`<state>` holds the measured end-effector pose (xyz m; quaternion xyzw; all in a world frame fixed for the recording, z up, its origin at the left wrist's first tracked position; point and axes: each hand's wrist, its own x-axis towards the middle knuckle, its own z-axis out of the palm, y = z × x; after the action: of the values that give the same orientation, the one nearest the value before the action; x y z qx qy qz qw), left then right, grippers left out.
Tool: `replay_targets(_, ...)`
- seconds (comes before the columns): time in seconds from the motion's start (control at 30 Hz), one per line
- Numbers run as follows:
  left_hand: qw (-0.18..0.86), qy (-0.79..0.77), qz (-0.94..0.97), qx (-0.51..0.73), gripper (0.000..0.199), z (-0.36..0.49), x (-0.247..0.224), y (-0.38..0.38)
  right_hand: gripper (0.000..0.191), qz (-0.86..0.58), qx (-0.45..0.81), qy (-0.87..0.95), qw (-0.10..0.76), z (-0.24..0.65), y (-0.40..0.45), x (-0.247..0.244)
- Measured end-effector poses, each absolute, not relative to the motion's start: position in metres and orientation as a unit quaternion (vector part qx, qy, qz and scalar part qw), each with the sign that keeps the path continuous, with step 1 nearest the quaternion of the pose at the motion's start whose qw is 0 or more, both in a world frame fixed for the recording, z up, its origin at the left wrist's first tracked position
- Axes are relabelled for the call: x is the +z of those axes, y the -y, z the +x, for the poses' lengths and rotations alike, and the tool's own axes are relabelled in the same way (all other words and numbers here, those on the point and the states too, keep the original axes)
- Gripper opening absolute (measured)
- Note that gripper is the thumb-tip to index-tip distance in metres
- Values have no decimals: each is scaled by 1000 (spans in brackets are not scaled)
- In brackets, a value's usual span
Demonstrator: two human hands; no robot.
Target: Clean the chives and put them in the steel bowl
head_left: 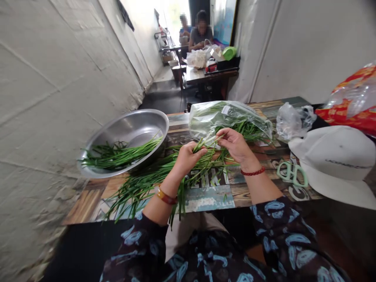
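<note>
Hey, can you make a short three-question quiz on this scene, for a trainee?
1. Multiple choice: what do the left hand and right hand both hold?
A. A knife
B. Green stalks
C. A spoon

2. True or false: the metal bowl has nothing in it.

3. Fill in the blank: the pale green ____ lie beside the white cap.

Key: 1. B; 2. False, it holds more of the stalks; 3. scissors.
</note>
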<state>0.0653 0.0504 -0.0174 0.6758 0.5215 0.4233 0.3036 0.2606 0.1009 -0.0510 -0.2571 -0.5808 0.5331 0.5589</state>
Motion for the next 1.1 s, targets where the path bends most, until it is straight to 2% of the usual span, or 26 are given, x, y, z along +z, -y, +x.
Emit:
replay_targets(0.1,380,-521,626,438,23,69,-27,-58,29,-255,540,569,566,258,-103,-54)
replay_targets(0.17,428,-523,585,450,26,68,-33,-62,41,-267,537,575,557,255,-103,-54)
replay_targets(0.27,467,-530,542,456,30,67,-43,-65,60,-313,492,611,535,251,-101,-54)
replay_targets(0.33,477,-530,534,454,31,66,-48,-65,66,-338,446,643,522,249,-99,-56)
replay_targets(0.57,455,-513,579,441,26,61,-53,-62,45,-462,212,623,594,278,-111,-58)
replay_targets(0.73,430,-507,604,439,22,60,-54,-62,17,-536,10,650,538,295,-106,-45)
replay_targets(0.8,426,-505,607,441,22,61,-54,-62,17,-520,16,672,527,290,-98,-40)
replay_targets(0.97,448,-483,608,443,23,61,-51,-60,21,-420,206,743,479,265,-88,-41)
replay_targets(1.1,454,-473,618,434,24,61,-47,-59,31,-402,255,748,463,256,-90,-47)
